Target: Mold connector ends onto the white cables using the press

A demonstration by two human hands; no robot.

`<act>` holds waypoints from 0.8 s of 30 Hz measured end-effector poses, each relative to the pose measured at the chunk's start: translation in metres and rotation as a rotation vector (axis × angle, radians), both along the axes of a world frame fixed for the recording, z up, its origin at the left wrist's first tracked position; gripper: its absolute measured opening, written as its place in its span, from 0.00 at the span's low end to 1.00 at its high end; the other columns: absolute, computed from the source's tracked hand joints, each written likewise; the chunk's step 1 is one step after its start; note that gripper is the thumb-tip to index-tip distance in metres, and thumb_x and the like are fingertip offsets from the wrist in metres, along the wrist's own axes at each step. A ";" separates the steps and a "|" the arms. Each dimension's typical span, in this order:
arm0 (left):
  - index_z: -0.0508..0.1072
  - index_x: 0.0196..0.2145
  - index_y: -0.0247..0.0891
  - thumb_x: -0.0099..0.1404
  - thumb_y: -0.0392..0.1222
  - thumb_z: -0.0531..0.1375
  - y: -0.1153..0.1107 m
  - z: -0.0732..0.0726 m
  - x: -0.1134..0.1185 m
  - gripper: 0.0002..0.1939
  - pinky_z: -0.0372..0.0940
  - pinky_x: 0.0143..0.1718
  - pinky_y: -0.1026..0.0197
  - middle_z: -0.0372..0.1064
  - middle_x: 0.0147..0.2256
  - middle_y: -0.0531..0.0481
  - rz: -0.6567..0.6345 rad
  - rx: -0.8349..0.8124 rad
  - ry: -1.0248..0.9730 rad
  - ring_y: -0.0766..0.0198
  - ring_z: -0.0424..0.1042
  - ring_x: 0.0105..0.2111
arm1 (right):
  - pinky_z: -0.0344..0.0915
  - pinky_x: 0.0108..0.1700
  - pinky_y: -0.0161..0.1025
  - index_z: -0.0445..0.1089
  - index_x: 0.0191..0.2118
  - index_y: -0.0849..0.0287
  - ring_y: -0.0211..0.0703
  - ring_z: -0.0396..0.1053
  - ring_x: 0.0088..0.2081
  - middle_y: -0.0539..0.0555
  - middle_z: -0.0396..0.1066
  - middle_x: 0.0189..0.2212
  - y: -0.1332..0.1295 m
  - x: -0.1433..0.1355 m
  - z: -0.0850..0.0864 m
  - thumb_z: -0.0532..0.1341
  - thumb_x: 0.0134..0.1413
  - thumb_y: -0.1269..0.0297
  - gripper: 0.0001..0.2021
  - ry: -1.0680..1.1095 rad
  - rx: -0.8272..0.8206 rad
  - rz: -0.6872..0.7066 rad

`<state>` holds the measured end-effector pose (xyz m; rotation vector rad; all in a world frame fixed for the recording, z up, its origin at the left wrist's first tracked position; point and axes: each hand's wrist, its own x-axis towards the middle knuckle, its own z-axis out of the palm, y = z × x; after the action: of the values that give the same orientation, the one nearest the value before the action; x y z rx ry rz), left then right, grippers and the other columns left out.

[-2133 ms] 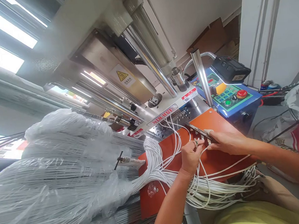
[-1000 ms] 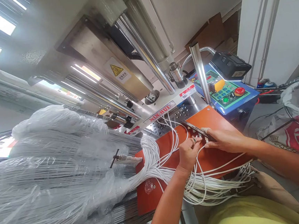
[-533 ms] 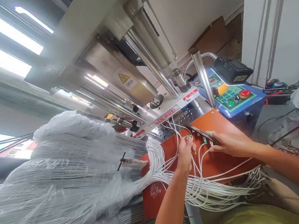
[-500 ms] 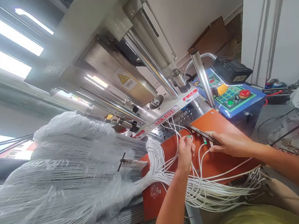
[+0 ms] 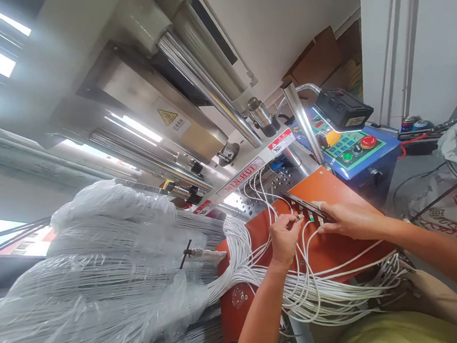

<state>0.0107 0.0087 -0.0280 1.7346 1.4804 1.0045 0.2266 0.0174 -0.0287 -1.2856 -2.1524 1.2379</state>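
My left hand (image 5: pixel 285 237) pinches a small cable connector (image 5: pixel 298 217) with green on it, close to the metal bar. My right hand (image 5: pixel 343 221) grips the near end of that narrow metal bar (image 5: pixel 306 203), which slants over the orange plate (image 5: pixel 340 191). Several small connectors sit along the bar's lower side, one with a green part (image 5: pixel 311 218) between my two hands. White cables (image 5: pixel 307 244) run down from the connectors. My left fingertips partly hide the held connector.
A press machine (image 5: pixel 248 171) marked MIN-HUI stands ahead, with cables running into it. White cable bundles (image 5: pixel 234 240) cross the orange plate's left side and lower edge. Plastic-wrapped cables (image 5: pixel 111 256) lie at left. A blue control box (image 5: pixel 371 153) with a red button stands at right.
My left hand has moved the connector right and slightly down, up to the metal bar. My right hand stays on the bar. The camera view has shifted slightly.
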 end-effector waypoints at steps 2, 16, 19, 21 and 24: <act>0.79 0.32 0.39 0.59 0.33 0.62 0.001 -0.003 0.000 0.06 0.70 0.42 0.59 0.77 0.34 0.48 -0.016 0.068 0.077 0.62 0.76 0.37 | 0.60 0.36 0.40 0.61 0.44 0.53 0.48 0.69 0.35 0.52 0.73 0.36 0.000 0.000 0.001 0.57 0.56 0.49 0.15 -0.006 -0.004 -0.005; 0.78 0.33 0.41 0.59 0.27 0.57 0.007 -0.013 0.003 0.13 0.68 0.40 0.60 0.75 0.32 0.50 -0.043 0.248 0.214 0.63 0.73 0.35 | 0.60 0.36 0.39 0.61 0.43 0.53 0.48 0.70 0.36 0.53 0.73 0.36 0.001 0.000 0.000 0.58 0.57 0.53 0.13 -0.002 0.040 0.018; 0.79 0.32 0.40 0.59 0.28 0.59 0.010 -0.013 0.001 0.11 0.68 0.39 0.60 0.75 0.31 0.49 -0.010 0.182 0.202 0.64 0.73 0.33 | 0.60 0.37 0.40 0.60 0.45 0.53 0.48 0.70 0.36 0.52 0.73 0.36 0.000 -0.001 -0.005 0.58 0.57 0.52 0.15 0.019 0.073 0.009; 0.79 0.32 0.39 0.59 0.31 0.61 0.011 -0.009 0.000 0.08 0.68 0.39 0.61 0.76 0.32 0.49 -0.021 0.118 0.169 0.63 0.73 0.34 | 0.60 0.36 0.40 0.61 0.45 0.53 0.49 0.71 0.36 0.52 0.73 0.36 -0.001 -0.001 -0.005 0.58 0.56 0.51 0.15 0.020 0.069 -0.001; 0.79 0.33 0.38 0.63 0.40 0.61 0.010 0.000 -0.003 0.06 0.67 0.39 0.61 0.76 0.34 0.48 -0.032 0.050 0.118 0.63 0.73 0.34 | 0.60 0.36 0.40 0.62 0.45 0.53 0.49 0.70 0.36 0.52 0.73 0.35 -0.001 0.000 0.001 0.58 0.57 0.51 0.15 0.020 0.037 -0.002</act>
<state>0.0073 0.0187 -0.0282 1.8763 1.5070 0.9444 0.2264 0.0159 -0.0278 -1.2551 -2.1492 1.1997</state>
